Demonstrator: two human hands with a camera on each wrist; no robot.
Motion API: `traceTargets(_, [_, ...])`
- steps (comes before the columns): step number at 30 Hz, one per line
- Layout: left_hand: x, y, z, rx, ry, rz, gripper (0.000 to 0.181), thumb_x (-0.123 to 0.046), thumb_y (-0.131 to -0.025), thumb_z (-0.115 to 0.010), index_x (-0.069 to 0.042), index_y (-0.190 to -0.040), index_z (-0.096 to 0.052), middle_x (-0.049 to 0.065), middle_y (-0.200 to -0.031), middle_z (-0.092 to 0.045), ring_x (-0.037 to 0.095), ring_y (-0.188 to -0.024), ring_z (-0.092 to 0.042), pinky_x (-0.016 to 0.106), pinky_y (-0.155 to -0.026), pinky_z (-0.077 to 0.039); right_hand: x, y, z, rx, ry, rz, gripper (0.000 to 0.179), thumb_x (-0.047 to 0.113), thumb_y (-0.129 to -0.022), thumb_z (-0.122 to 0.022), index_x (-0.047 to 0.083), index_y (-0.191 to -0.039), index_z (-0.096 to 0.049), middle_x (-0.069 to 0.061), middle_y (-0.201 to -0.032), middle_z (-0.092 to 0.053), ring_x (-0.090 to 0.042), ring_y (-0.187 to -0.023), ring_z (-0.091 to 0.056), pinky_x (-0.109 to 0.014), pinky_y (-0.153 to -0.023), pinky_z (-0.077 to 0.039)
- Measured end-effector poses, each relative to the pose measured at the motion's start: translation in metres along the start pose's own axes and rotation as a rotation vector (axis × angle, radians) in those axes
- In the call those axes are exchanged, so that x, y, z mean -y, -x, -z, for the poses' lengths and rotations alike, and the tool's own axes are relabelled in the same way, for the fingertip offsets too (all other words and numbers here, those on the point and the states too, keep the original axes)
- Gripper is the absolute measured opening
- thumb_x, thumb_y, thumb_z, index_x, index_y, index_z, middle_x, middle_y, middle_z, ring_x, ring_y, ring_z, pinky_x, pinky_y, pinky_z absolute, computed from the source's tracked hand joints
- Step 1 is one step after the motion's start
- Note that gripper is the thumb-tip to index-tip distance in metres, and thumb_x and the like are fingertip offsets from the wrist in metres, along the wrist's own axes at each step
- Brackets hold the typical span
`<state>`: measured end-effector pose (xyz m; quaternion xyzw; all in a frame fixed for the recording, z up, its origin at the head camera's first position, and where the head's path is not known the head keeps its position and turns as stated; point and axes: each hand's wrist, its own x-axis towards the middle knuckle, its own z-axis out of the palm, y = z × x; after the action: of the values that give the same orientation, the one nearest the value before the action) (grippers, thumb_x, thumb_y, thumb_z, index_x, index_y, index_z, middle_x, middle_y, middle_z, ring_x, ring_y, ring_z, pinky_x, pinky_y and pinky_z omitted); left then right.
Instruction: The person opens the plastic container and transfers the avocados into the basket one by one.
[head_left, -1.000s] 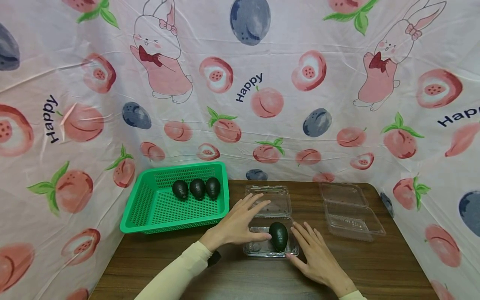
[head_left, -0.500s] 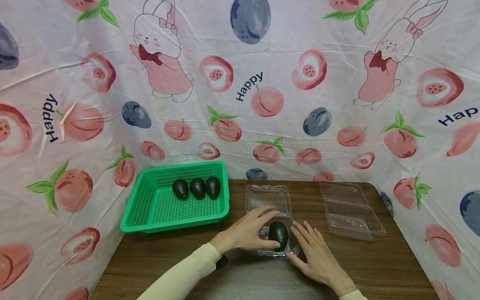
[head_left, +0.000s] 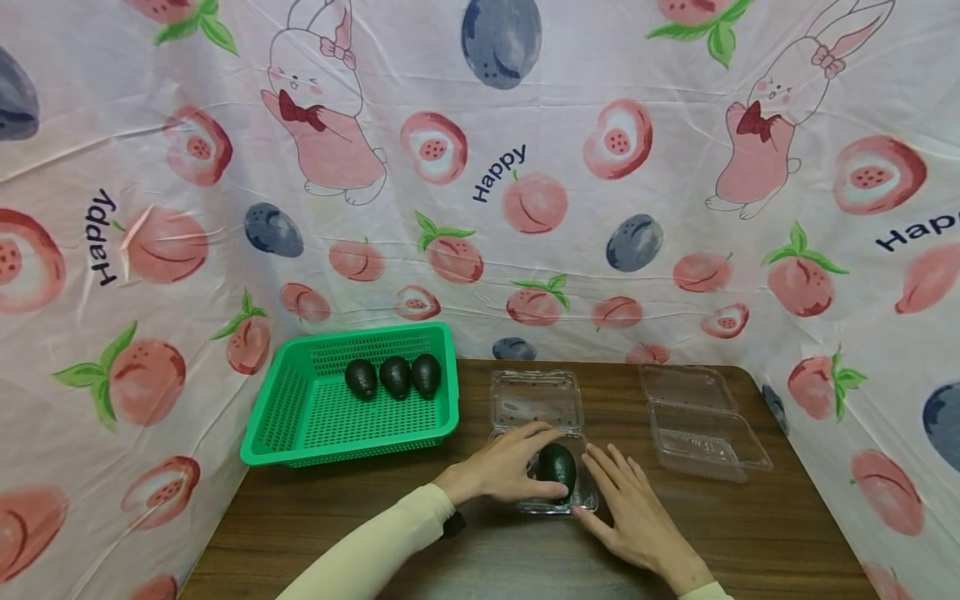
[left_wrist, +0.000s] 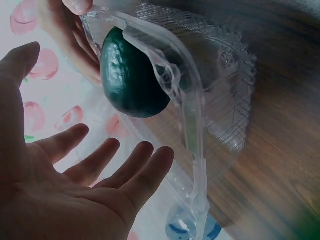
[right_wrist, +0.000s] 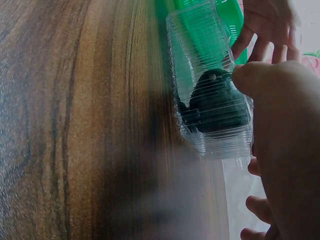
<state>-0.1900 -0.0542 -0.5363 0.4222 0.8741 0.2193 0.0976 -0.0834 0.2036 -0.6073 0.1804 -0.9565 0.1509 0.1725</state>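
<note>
A dark green avocado (head_left: 557,468) sits in the right half of a clear plastic clamshell box (head_left: 537,398), whose lid lies folded back towards the wall. My left hand (head_left: 506,468) reaches in from the left, over the box's left part. Its fingers and thumb spread around the avocado's left side, and a gap shows between fingertips and avocado (left_wrist: 131,77) in the left wrist view. My right hand (head_left: 636,518) rests along the box's right side with straight fingers. In the right wrist view its thumb (right_wrist: 248,77) touches the box's rim.
A green plastic basket (head_left: 322,454) stands at the back left with three avocados (head_left: 394,377) against its far right side. Another clear clamshell box (head_left: 708,442) lies open at the right on the wooden table (head_left: 720,542). A printed cloth (head_left: 558,250) hangs behind and at both sides.
My left hand has moved right and towards me, closer around the avocado. The right hand, the box and the avocado have stayed in place.
</note>
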Motion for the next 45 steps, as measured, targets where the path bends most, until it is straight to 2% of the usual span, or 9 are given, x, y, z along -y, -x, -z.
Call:
traceTargets(9, [-0.002, -0.006, -0.007, 0.034, 0.033, 0.041, 0.086, -0.065, -0.105, -0.072, -0.022, -0.174, -0.045, 0.008, -0.178, -0.049, 0.035, -0.160, -0.055, 0.058, -0.126, -0.054, 0.000, 0.001, -0.001, 0.002, -0.011, -0.004, 0.082, 0.048, -0.100, -0.083, 0.003, -0.164, -0.058, -0.015, -0.175, -0.053, -0.050, -0.160, -0.050, -0.074, -0.126, -0.043])
traceTargets(16, [-0.005, -0.008, -0.011, 0.024, 0.030, 0.053, 0.082, -0.062, -0.104, -0.074, -0.023, -0.172, -0.049, 0.007, -0.173, -0.054, 0.035, -0.154, -0.061, 0.052, -0.117, -0.060, 0.000, 0.002, -0.002, 0.000, -0.006, 0.000, 0.082, 0.048, -0.101, -0.083, 0.003, -0.164, -0.057, -0.015, -0.175, -0.053, -0.050, -0.160, -0.051, -0.074, -0.125, -0.044])
traceTargets(19, [-0.004, -0.009, -0.013, 0.028, 0.032, 0.057, 0.081, -0.062, -0.105, -0.073, -0.024, -0.172, -0.049, 0.007, -0.174, -0.054, 0.034, -0.155, -0.060, 0.052, -0.117, -0.060, 0.000, 0.002, -0.002, -0.004, -0.006, 0.004, 0.082, 0.047, -0.100, -0.084, 0.003, -0.164, -0.057, -0.015, -0.175, -0.053, -0.051, -0.160, -0.051, -0.074, -0.125, -0.044])
traceTargets(30, [0.003, -0.020, -0.022, 0.035, 0.031, 0.017, 0.076, -0.057, -0.106, -0.073, -0.019, -0.169, -0.054, 0.010, -0.173, -0.055, 0.032, -0.157, -0.059, 0.046, -0.121, -0.058, -0.001, 0.001, -0.003, -0.014, 0.000, 0.013, 0.082, 0.047, -0.100, -0.084, 0.003, -0.163, -0.058, -0.015, -0.174, -0.054, -0.050, -0.159, -0.051, -0.073, -0.125, -0.043])
traceTargets(36, [0.004, -0.025, -0.025, 0.028, 0.005, 0.011, 0.072, -0.057, -0.105, -0.075, -0.020, -0.166, -0.058, 0.008, -0.170, -0.058, 0.030, -0.152, -0.063, 0.041, -0.114, -0.062, -0.001, 0.000, -0.003, -0.015, -0.010, 0.013, 0.082, 0.046, -0.100, -0.084, 0.003, -0.164, -0.057, -0.016, -0.174, -0.054, -0.051, -0.159, -0.051, -0.074, -0.124, -0.043])
traceTargets(45, [0.005, -0.025, -0.030, 0.007, -0.021, -0.008, 0.066, -0.055, -0.104, -0.078, -0.020, -0.158, -0.066, 0.003, -0.163, -0.065, 0.022, -0.144, -0.068, 0.040, -0.108, -0.063, -0.001, 0.001, -0.004, -0.030, -0.004, 0.024, 0.082, 0.045, -0.099, -0.085, 0.003, -0.164, -0.057, -0.016, -0.173, -0.055, -0.051, -0.158, -0.052, -0.074, -0.123, -0.045])
